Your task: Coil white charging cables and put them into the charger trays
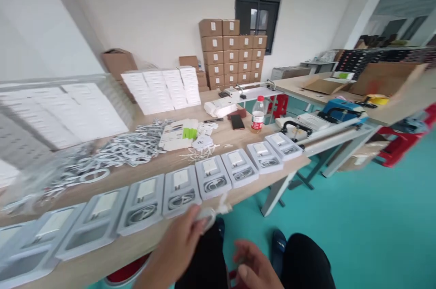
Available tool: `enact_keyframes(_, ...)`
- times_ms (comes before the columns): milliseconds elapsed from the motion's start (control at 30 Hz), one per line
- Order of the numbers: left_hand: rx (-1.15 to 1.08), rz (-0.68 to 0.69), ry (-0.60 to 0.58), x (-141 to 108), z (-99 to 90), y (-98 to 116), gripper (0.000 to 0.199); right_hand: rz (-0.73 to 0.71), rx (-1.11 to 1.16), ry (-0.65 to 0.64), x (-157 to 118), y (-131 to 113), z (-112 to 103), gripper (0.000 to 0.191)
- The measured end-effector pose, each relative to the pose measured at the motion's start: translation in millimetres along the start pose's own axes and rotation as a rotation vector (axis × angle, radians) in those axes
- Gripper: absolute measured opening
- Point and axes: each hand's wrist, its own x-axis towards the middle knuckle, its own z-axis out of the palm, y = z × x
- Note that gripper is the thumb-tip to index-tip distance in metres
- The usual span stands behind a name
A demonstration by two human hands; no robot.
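Note:
Close to the table's front edge, my left hand [179, 246] is closed on a coiled white cable [207, 219], blurred by motion, with a white end trailing to the right. My right hand [254, 264] hangs over my lap with its fingers curled and smeared; whether anything is in it I cannot make out. Along the front edge runs a row of white trays, each with a white charger. The tray [180, 189] nearest my left hand and those to its right hold coiled cables. A tray [91, 221] further left shows a bare lower compartment.
Behind the row lies a heap of white cables [136, 146]. White boxes [163, 89] are stacked at the back. A bottle [258, 116] and a phone [237, 122] stand and lie right of centre. Brown cartons [231, 57] rise by the wall. A blue machine [344, 112] is at right.

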Motion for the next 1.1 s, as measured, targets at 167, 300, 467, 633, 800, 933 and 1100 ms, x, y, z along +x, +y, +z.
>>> enact_keyframes(167, -0.524, -0.113, -0.492, -27, 98.3, 4, 0.036, -0.022, 0.121, 0.154, 11, -64, -15, 0.039)
enact_keyframes(300, -0.995, -0.277, -0.674, -33, 110.3, 0, 0.035, 0.019, 0.194, 0.162, 1, -77, -27, 0.039)
enact_keyframes(467, -1.288, -0.612, -0.63, -41, 111.7, -12, 0.032, 0.035, 0.341, 0.178, -2, -66, -26, 0.038)
enact_keyframes(633, -1.419, -0.707, -0.694, -54, 119.2, -23, 0.031, 0.038, 0.308, 0.156, -1, -58, -27, 0.037)
enact_keyframes(800, -1.378, -0.594, -0.716, -51, 126.1, -21, 0.039, -0.062, -0.096, 0.378, -6, -55, -39, 0.058)
enact_keyframes(933, -1.203, -0.533, -0.674, -43, 126.4, -21, 0.04, -0.241, -0.786, 0.364, -13, -63, -49, 0.053)
enact_keyframes(1100, -1.103, -0.512, -0.587, -38, 132.6, -26, 0.052, -0.317, -1.264, 0.164, -15, -68, -47, 0.016)
